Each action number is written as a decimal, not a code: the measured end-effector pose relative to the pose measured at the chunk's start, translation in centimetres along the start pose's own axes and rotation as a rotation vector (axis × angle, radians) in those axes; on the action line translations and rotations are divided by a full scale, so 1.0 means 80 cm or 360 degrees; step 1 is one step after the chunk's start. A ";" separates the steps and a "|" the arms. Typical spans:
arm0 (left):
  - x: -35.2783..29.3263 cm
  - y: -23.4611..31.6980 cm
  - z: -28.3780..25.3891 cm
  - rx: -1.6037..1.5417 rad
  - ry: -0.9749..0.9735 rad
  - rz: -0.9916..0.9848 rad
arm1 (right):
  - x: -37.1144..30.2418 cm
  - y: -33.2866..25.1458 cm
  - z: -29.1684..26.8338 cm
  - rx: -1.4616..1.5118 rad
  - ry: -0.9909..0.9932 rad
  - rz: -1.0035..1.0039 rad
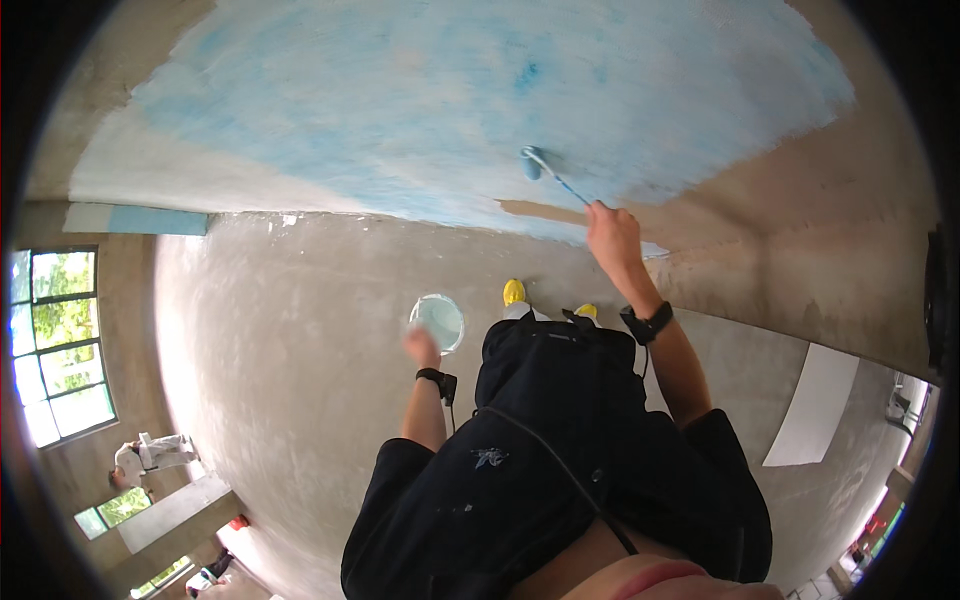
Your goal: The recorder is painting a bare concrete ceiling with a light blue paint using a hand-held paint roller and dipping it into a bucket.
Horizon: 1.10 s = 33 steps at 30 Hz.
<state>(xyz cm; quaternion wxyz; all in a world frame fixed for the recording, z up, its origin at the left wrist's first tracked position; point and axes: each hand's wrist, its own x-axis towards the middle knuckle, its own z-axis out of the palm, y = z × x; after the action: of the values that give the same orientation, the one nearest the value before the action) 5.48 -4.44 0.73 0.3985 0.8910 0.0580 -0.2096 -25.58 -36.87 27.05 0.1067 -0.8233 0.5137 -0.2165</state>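
My right hand (613,236) is closed round the handle of a small paint roller (531,163), its arm stretched forward. The roller's blue head is against the painted wall (420,110), which shows uneven light blue and whitish paint. My left hand (423,346) is held lower, smeared by motion, so its fingers cannot be made out. Just beyond it, and partly behind it, is a round white bucket (443,318) with pale paint inside. Whether that hand touches the bucket cannot be told.
Yellow shoe covers (514,291) show on my feet on the grey concrete floor (300,320). A white board (812,405) lies at the right. Windows (70,340) are at the left, with another person (150,455) at a distance. Bare brownish wall (820,220) borders the paint.
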 end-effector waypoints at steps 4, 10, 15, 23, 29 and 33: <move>0.016 -0.031 0.002 -0.0095 0.0124 0.0253 | 0.026 -0.032 0.018 0.0013 -0.0072 -0.0056; -0.001 -0.010 0.001 0.0047 0.0153 0.0170 | 0.005 0.006 -0.008 0.0012 0.0125 0.0138; -0.013 0.008 -0.006 0.0243 0.0170 0.0052 | -0.028 0.061 -0.060 -0.0182 0.0130 0.0477; -0.019 0.008 -0.009 0.0285 0.0168 0.0144 | -0.070 0.118 -0.099 -0.0420 0.0082 0.0733; -0.015 0.002 -0.010 0.0164 0.0167 0.0096 | -0.069 0.097 -0.066 -0.0201 0.0052 0.0574; -0.004 -0.012 -0.013 0.0180 0.0178 0.0000 | -0.036 0.056 -0.027 0.0040 -0.0006 0.0394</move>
<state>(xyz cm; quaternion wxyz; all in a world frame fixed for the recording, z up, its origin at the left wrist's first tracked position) 5.27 -3.01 0.86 0.3437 0.9224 0.0681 -0.1625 -31.29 -36.20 26.45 0.1438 -0.7525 0.6086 -0.2066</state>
